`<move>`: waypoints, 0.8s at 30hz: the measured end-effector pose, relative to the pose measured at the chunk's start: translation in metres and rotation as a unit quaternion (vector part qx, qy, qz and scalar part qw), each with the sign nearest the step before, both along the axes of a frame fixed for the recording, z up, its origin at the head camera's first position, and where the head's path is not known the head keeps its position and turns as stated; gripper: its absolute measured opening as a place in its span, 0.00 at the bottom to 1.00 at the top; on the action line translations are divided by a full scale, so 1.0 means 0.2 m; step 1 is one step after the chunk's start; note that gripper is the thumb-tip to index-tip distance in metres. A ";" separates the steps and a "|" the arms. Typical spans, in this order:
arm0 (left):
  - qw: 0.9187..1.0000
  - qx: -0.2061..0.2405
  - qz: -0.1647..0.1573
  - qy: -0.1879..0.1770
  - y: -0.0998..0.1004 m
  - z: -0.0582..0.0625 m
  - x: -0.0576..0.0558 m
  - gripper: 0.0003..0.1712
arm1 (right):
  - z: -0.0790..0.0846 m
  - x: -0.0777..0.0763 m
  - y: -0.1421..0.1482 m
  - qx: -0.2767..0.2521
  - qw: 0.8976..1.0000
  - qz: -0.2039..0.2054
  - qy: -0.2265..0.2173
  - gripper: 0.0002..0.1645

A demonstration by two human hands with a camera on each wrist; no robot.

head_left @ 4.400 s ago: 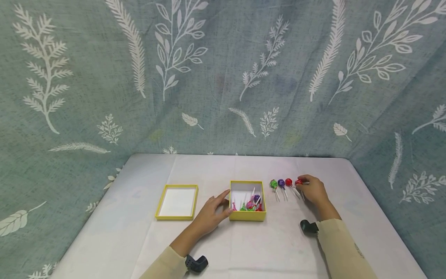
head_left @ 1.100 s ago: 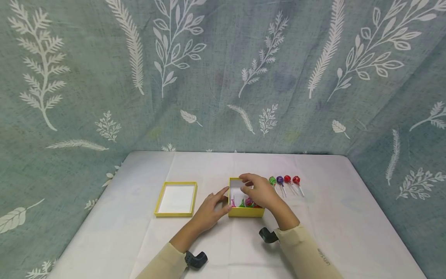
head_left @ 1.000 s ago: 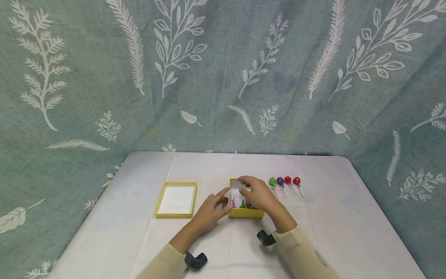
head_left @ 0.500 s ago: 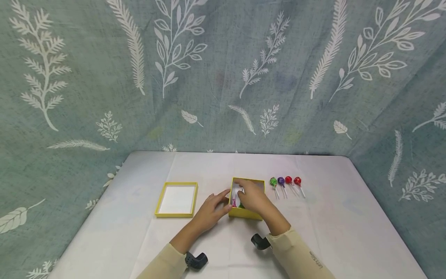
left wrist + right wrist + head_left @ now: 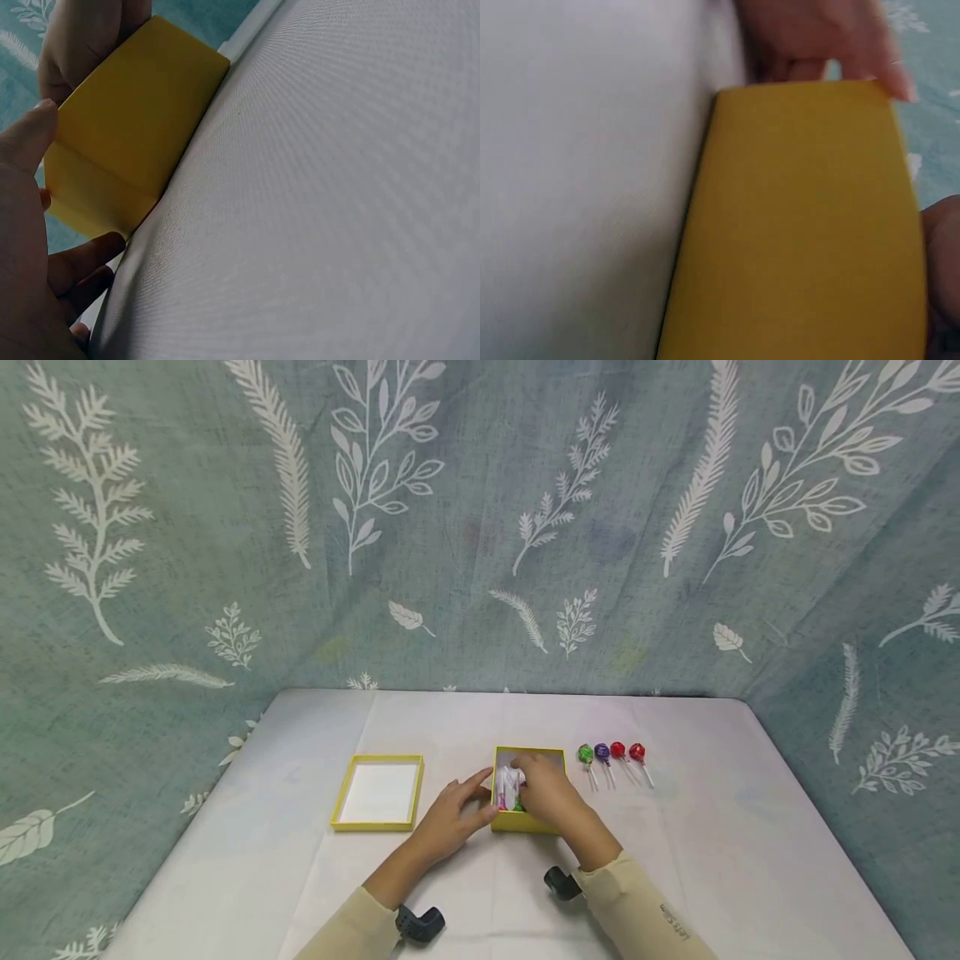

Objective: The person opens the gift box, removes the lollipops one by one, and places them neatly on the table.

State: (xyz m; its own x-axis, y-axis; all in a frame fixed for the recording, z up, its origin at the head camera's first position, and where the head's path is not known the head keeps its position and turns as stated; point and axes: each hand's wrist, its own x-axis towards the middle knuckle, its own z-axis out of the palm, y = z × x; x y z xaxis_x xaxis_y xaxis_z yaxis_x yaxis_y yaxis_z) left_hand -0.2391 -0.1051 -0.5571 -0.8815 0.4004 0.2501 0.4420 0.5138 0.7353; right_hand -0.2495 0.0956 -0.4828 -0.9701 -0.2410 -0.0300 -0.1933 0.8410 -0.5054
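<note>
A yellow open-topped box (image 5: 523,822) with a pale inside stands mid-table. Lollipops (image 5: 502,800) with white sticks and pink or green wrappers show at its left inside. My left hand (image 5: 447,822) rests against the box's left side, fingers extended, thumb by the near corner. From the right, my right hand (image 5: 553,795) reaches down into the box, beside the sticks. Its fingertips are hidden there, so I cannot tell whether they pinch a lollipop. Both wrist views show the box's yellow outer walls (image 5: 142,105) rather than its contents.
Right of the box lies a row of lollipops: a green one (image 5: 586,753), a purple one (image 5: 602,752) and two red ones (image 5: 637,752). The yellow-rimmed lid (image 5: 380,793) lies left, white inside up. A leaf-patterned cloth (image 5: 450,543) hangs behind the white table (image 5: 300,877).
My right hand has set a red lollipop at the row's right end, then moved left and down into the box. The box shifted slightly under it. My left hand stays at the box.
</note>
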 end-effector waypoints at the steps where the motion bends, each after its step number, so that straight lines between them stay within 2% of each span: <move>1: 1.000 0.001 0.001 -0.003 0.00 0.00 0.00 0.37 | 0.00 0.00 0.00 0.010 1.000 -0.002 0.002 0.24; 9: 1.000 0.002 0.010 -0.012 0.00 -0.01 0.00 0.39 | -0.01 -0.02 -0.03 0.044 0.998 -0.034 -0.020 0.23; 13: 1.000 0.002 0.002 -0.007 0.00 0.00 -0.01 0.39 | -0.02 -0.05 -0.05 0.067 0.997 -0.036 -0.027 0.22; 18: 1.000 0.001 0.001 -0.005 0.00 -0.01 -0.01 0.38 | -0.04 -0.08 -0.06 0.087 0.996 -0.033 -0.016 0.20; 24: 1.000 -0.001 0.005 -0.012 0.00 0.00 0.00 0.39 | -0.05 -0.07 -0.06 0.073 0.997 -0.031 0.000 0.17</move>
State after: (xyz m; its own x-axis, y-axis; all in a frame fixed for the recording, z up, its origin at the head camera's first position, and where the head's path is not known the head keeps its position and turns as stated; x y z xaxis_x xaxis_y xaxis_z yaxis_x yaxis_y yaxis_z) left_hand -0.2384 -0.1047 -0.5569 -0.8916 0.3913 0.2277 0.4182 0.5191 0.7454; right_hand -0.2639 0.0839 -0.4924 -0.9828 -0.1746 -0.0602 -0.1396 0.9157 -0.3770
